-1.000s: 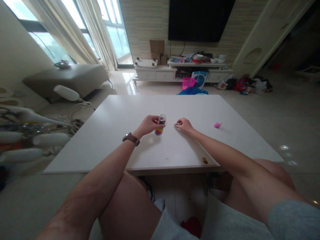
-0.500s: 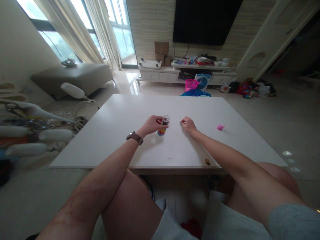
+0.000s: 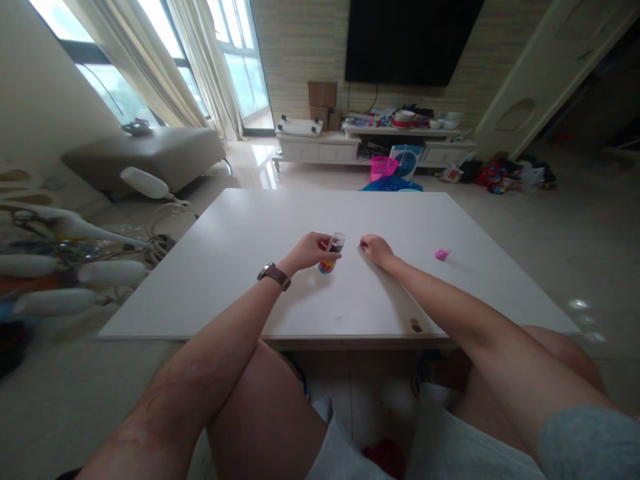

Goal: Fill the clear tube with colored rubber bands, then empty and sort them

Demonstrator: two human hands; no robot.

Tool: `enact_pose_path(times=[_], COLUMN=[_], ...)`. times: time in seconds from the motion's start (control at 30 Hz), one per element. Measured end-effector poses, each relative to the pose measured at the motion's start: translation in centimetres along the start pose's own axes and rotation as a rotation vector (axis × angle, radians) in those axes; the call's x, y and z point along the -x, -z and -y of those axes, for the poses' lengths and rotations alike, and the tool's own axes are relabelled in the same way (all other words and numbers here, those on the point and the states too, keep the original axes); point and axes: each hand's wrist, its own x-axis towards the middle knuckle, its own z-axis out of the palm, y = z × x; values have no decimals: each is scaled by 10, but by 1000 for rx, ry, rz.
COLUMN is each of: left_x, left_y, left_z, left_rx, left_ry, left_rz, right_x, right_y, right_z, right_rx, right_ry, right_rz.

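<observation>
My left hand [image 3: 311, 252], with a brown-strapped watch [image 3: 275, 275] on its wrist, is wrapped round a small clear bottle [image 3: 327, 267]. The bottle has a bright multicoloured lower part and something dark higher up, and its open-looking top leans to the right. A short gap to the right, my right hand [image 3: 377, 252] rests low at the white table [image 3: 280, 215] with its fingers curled together. Whatever those fingers hold is hidden. Farther right on the tabletop lies a small pink object [image 3: 442, 254], perhaps a toy.
A small yellow-and-dark figure [image 3: 415, 325] lies by the near table edge, under my right forearm. Beyond the table stand a pink basket [image 3: 383, 168] and a low white cabinet [image 3: 313, 148]. White padded arms [image 3: 145, 183] of some equipment are at the left.
The bottle and my left hand have shifted slightly to the right. A small dark thing at my right fingertips no longer shows, and those fingers are more curled.
</observation>
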Motion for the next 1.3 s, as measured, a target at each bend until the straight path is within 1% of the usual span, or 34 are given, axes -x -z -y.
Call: enact_pose_path(times=[0.1, 0.2, 0.23, 0.33, 0.43, 0.5, 0.57, 0.67, 0.83, 0.97, 1.2, 1.3], left_x=[-1, -2, -2, -4, -8, -12, -15, -19, -18, -15, -16, -16], left_y=[-2, -5, -6, -13, -23, -32, -40, -51, -62, -65, -66, -64], left_z=[-2, -6, -8, -11, -12, -12, -14, -18, -26, -29, -31, -32], left_rx=[-7, -29, -44, -87, -82, -68, -42, 13, 68, 83, 91, 88], left_ry=[11, 1, -4, -17, -33, -54, -71, -85, -95, -98, -114, -115], left_rz=[24, 56, 65, 92, 138, 181, 227, 274, 276, 289, 283, 263], right_x=[8, 21, 27, 45, 63, 72, 77, 79, 83, 88, 91, 93], right_y=[14, 35, 44, 68, 89, 100, 107, 115, 123, 127, 135, 137], right_z=[-1, -6, -8, -7, 7, 20, 31, 40, 36, 36, 42, 40], right_rx=[-18, -68, -107, -369, -577, -630, -626, -570, -480, -498, -498, -418], right_ry=[31, 71, 91, 170, 198, 225, 281, 358, 453, 503, 484, 552], right_rz=[-2, -22, -38, -152, -197, -182, -153, -119, -39, -34, -122, -55])
